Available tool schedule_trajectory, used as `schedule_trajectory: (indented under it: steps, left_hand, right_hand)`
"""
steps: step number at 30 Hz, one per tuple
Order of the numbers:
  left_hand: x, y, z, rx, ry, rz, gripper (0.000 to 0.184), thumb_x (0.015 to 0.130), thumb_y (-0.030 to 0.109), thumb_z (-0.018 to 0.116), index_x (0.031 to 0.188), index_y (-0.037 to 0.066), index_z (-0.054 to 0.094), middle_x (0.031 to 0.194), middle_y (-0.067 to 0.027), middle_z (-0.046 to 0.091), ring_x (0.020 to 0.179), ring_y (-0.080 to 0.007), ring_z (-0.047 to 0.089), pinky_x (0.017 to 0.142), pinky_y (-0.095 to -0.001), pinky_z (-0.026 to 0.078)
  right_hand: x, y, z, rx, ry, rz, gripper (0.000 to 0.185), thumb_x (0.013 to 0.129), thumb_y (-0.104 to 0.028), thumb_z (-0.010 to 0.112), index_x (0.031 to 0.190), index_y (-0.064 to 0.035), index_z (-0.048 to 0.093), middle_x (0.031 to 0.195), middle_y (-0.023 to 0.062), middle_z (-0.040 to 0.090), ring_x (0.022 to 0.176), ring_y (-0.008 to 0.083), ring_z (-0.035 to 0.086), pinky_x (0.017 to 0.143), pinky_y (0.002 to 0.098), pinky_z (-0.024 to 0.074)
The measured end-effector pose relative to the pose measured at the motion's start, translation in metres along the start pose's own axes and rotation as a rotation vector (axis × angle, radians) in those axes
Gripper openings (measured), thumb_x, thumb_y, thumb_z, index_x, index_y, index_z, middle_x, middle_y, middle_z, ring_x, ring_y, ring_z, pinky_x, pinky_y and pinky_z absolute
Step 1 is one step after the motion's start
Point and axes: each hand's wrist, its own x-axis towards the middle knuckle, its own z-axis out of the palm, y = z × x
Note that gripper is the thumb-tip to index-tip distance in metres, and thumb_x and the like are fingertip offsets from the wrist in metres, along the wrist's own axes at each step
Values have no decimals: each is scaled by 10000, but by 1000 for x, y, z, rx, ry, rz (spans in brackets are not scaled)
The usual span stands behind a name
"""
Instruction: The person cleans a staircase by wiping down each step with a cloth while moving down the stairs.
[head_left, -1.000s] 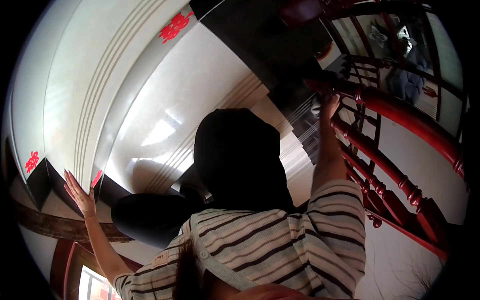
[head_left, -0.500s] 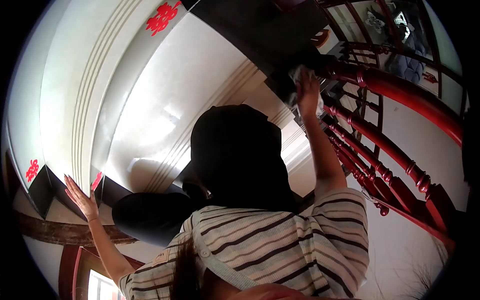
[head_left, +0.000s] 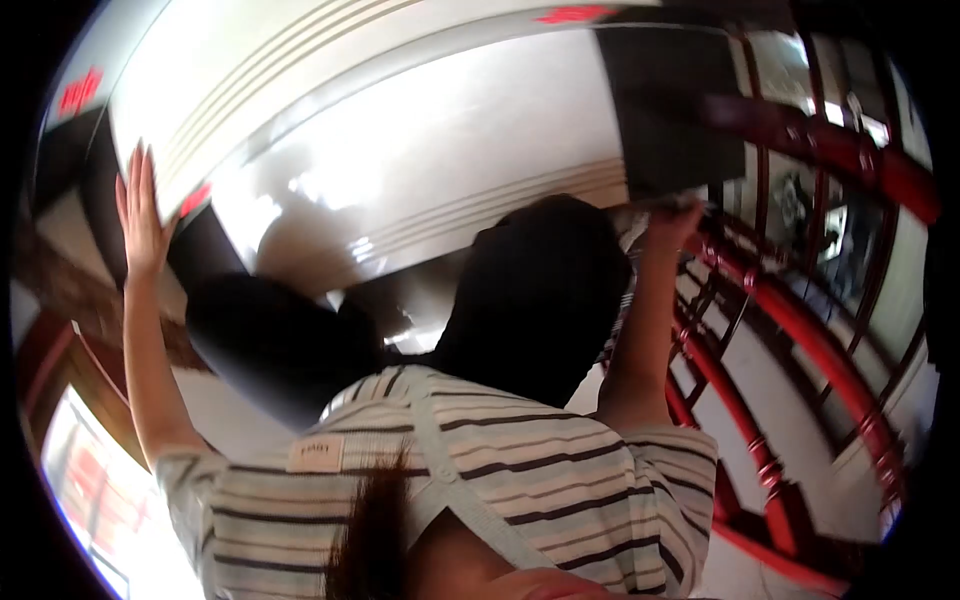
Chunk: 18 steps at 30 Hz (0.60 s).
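Observation:
My left hand (head_left: 143,220) lies flat with its fingers stretched up against the pale stair surface (head_left: 480,110), beside a small red paper cutout (head_left: 195,199). At the right, my right hand (head_left: 677,222) is at the base of the dark red balusters (head_left: 730,262), by the edge of the step. Its fingers are blurred. A bit of pale cloth (head_left: 632,232) shows next to this hand, mostly hidden by the hand and my knee. My dark-clothed knees (head_left: 550,290) are bent between my arms, over the glossy step.
Red turned balusters (head_left: 830,335) run down the right side. A dark stone strip (head_left: 675,110) crosses the upper right. More red cutouts (head_left: 575,14) mark the pale surface. A curved brown beam (head_left: 75,285) and a bright window (head_left: 90,480) are at the left.
The view has turned and the stairs appear rotated. My right hand went from the balusters to the dark step with the cloth, and is now back at the balusters. My left hand stays flat.

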Motion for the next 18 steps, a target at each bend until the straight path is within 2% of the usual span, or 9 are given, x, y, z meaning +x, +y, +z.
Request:
schedule_trajectory:
  steps: [1,4,5,6,7,8,12,14,18]
  left_hand:
    - [-2,-4,4,-10,3,-25,804,826,393,557,1467,74,193,1521,-93,214,1415,-238,174,1142,-449,96]
    - [-9,-11,16,3,63,-33,847,775,308,646,1470,122,199,1524,-83,206,1414,-213,169,1152,-432,88]
    - [-11,-13,16,9,29,-63,866,779,358,639,1477,140,177,1531,-64,186,1419,-204,146,1154,-437,86]
    - [-15,-18,24,11,73,-41,898,772,305,651,1489,179,125,1546,-14,136,1423,-171,115,1160,-453,94]
    - [-4,-7,16,18,164,-6,824,796,325,639,1478,203,193,1512,-24,254,1391,-190,242,1139,-464,184]
    - [-6,5,-8,25,-101,-162,856,807,608,512,1410,33,314,1461,-205,289,1365,-343,260,1117,-518,130]
    - [-12,-4,-5,-28,-89,-100,881,807,596,508,1437,34,258,1482,-197,249,1388,-338,212,1118,-527,97]
    - [-13,-6,-4,-54,-59,-119,889,753,529,561,1445,55,263,1499,-179,228,1386,-344,220,1126,-511,100]
    - [-17,-9,-5,-78,-29,-108,875,747,516,553,1442,63,274,1491,-173,252,1374,-330,258,1128,-503,120]
  right_hand:
    - [-7,7,114,-310,473,-92,518,927,-433,431,1324,-100,434,1313,96,459,1181,291,446,1004,448,364]
    - [-27,47,187,-589,440,-85,528,963,-444,368,1323,-61,425,1371,91,409,1217,294,414,1034,457,326]
    - [-37,47,143,-902,347,-135,530,976,-443,345,1321,-47,423,1357,87,431,1199,290,433,1025,443,335]
    - [-36,44,96,-1206,235,-197,534,990,-442,323,1319,-34,420,1343,84,453,1181,287,451,1015,430,344]
    - [-40,38,87,-1253,209,-176,534,991,-442,321,1319,-32,420,1340,85,457,1179,287,453,1014,428,346]
    - [-43,34,98,-1181,220,-87,534,992,-441,319,1319,-31,420,1337,85,460,1178,287,455,1013,426,347]
    - [-41,27,131,-1063,254,170,533,995,-438,312,1317,-27,420,1324,87,474,1172,287,463,1007,417,353]
    - [-36,29,138,-1072,262,283,533,997,-437,309,1317,-25,419,1318,88,480,1169,287,467,1004,413,356]
    - [-24,30,146,-1115,303,480,533,1001,-434,301,1316,-20,419,1305,90,494,1163,287,474,999,404,363]
